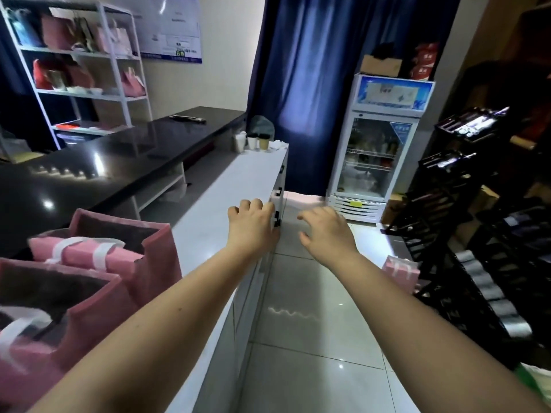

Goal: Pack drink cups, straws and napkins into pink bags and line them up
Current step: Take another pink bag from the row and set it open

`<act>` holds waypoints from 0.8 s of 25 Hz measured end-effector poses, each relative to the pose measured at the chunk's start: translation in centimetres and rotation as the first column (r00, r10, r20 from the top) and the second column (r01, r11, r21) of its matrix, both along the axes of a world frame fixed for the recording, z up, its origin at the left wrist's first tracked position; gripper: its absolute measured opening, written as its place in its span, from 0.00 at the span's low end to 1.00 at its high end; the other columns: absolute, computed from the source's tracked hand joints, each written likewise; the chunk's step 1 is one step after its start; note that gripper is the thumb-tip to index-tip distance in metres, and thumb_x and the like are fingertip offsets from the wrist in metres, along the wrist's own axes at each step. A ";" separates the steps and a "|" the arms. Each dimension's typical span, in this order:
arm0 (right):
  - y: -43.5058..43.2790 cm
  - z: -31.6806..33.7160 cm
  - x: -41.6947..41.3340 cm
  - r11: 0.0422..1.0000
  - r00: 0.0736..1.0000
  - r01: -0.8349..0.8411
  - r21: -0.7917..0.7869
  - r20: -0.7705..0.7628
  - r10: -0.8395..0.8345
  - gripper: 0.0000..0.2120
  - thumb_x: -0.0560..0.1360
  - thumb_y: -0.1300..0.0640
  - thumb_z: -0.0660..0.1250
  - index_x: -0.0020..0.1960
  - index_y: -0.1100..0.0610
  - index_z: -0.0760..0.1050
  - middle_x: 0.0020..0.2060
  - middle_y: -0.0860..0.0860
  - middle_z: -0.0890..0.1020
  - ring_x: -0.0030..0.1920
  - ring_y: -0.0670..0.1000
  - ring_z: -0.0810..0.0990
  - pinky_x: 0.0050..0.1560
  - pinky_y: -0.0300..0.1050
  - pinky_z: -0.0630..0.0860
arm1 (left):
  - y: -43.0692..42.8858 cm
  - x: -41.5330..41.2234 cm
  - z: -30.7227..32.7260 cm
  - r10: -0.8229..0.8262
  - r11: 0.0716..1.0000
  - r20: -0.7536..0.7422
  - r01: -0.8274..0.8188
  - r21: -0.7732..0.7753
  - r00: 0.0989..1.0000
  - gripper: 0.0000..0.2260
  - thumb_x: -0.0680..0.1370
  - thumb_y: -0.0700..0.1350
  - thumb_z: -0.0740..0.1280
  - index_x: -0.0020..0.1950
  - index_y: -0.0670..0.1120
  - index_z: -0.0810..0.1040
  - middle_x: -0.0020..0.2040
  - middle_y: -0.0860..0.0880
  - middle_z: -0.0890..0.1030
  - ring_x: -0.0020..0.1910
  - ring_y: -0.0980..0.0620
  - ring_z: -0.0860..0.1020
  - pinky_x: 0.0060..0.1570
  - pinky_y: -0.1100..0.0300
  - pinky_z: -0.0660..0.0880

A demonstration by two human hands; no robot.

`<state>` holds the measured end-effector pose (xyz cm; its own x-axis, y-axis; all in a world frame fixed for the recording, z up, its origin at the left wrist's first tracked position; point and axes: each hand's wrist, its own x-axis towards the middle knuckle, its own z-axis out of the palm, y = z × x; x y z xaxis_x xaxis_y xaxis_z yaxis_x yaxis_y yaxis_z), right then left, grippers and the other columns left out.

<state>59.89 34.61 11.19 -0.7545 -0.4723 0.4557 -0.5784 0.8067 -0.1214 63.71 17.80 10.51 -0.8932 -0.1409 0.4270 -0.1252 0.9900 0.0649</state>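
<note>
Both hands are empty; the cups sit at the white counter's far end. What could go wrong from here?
The cups crowd the far end of the white counter, near its edge; a hasty reach by the left hand or right hand may tip one. The open pink bags stand right beside the left forearm, which may knock them. A pink bag on the floor by the black rack may be stepped on.

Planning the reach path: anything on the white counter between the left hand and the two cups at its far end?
Nothing visible. The white counter lies bare from the left hand to the two cups at its far end. The pink bags stand nearer the person, off that line.
</note>
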 end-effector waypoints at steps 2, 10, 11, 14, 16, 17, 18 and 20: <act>-0.9 -0.9 -3.2 1.000 1.000 0.027 0.009 0.013 -0.027 0.12 0.75 0.53 0.65 0.58 0.52 0.76 0.55 0.49 0.78 0.58 0.55 0.72 0.58 0.48 0.66 | -0.7 -2.7 -1.2 0.023 0.999 0.038 -0.024 0.025 0.999 0.19 0.76 0.56 0.62 0.65 0.50 0.70 0.60 0.48 0.75 0.61 0.44 0.69 0.57 0.49 0.65; -8.9 1.0 -18.4 0.959 0.962 -0.274 -0.070 -0.023 0.273 0.15 0.76 0.54 0.65 0.62 0.52 0.74 0.59 0.49 0.77 0.60 0.54 0.71 0.57 0.48 0.66 | -8.1 -14.3 0.5 0.292 0.956 -0.117 -0.292 0.011 0.949 0.20 0.75 0.55 0.64 0.65 0.51 0.71 0.60 0.49 0.75 0.62 0.44 0.69 0.58 0.48 0.64; -10.3 0.7 -19.9 0.939 0.940 -0.341 -0.050 -0.009 0.341 0.15 0.76 0.54 0.64 0.63 0.51 0.74 0.60 0.48 0.77 0.60 0.54 0.70 0.58 0.48 0.66 | -9.0 -14.9 0.2 0.346 0.938 -0.115 -0.346 0.022 0.931 0.21 0.74 0.56 0.65 0.65 0.51 0.71 0.60 0.49 0.75 0.62 0.44 0.69 0.58 0.48 0.64; -14.0 0.0 -23.6 0.859 0.858 -0.512 -0.030 0.039 0.513 0.16 0.77 0.55 0.64 0.64 0.52 0.73 0.61 0.48 0.76 0.61 0.53 0.70 0.58 0.47 0.66 | -10.9 -15.1 -1.6 0.503 0.864 -0.063 -0.500 0.062 0.862 0.21 0.74 0.57 0.65 0.65 0.50 0.70 0.60 0.49 0.75 0.62 0.45 0.69 0.58 0.48 0.63; -16.3 -0.3 -25.2 0.790 0.790 -0.612 -0.024 0.033 0.613 0.16 0.76 0.55 0.65 0.64 0.53 0.74 0.60 0.49 0.77 0.60 0.54 0.71 0.57 0.48 0.68 | -11.9 -14.9 -2.8 0.597 0.802 -0.028 -0.595 0.055 0.802 0.20 0.74 0.56 0.64 0.63 0.51 0.70 0.59 0.50 0.75 0.60 0.45 0.69 0.57 0.49 0.62; -17.8 -0.5 -25.7 0.745 0.745 -0.667 -0.023 0.026 0.667 0.16 0.76 0.56 0.65 0.63 0.54 0.74 0.59 0.50 0.78 0.59 0.55 0.72 0.57 0.49 0.69 | -12.5 -14.6 -3.1 0.646 0.763 -0.024 -0.643 0.062 0.763 0.19 0.74 0.56 0.64 0.62 0.50 0.71 0.58 0.50 0.75 0.60 0.45 0.69 0.56 0.49 0.62; -19.2 -0.7 -25.8 0.696 0.696 -0.717 -0.032 0.028 0.718 0.16 0.75 0.57 0.66 0.63 0.54 0.75 0.58 0.50 0.78 0.58 0.55 0.72 0.56 0.49 0.70 | -13.0 -14.3 -3.1 0.691 0.721 -0.024 -0.688 0.082 0.722 0.18 0.73 0.55 0.64 0.61 0.50 0.71 0.57 0.50 0.75 0.59 0.45 0.69 0.55 0.49 0.62; -22.2 -1.2 -25.2 0.592 0.589 -0.801 -0.088 0.059 0.806 0.16 0.74 0.57 0.67 0.62 0.55 0.76 0.56 0.50 0.79 0.57 0.55 0.73 0.56 0.49 0.70 | -14.1 -12.9 -2.9 0.779 0.625 -0.037 -0.772 0.119 0.626 0.18 0.72 0.54 0.65 0.60 0.50 0.72 0.56 0.49 0.76 0.57 0.44 0.70 0.54 0.49 0.63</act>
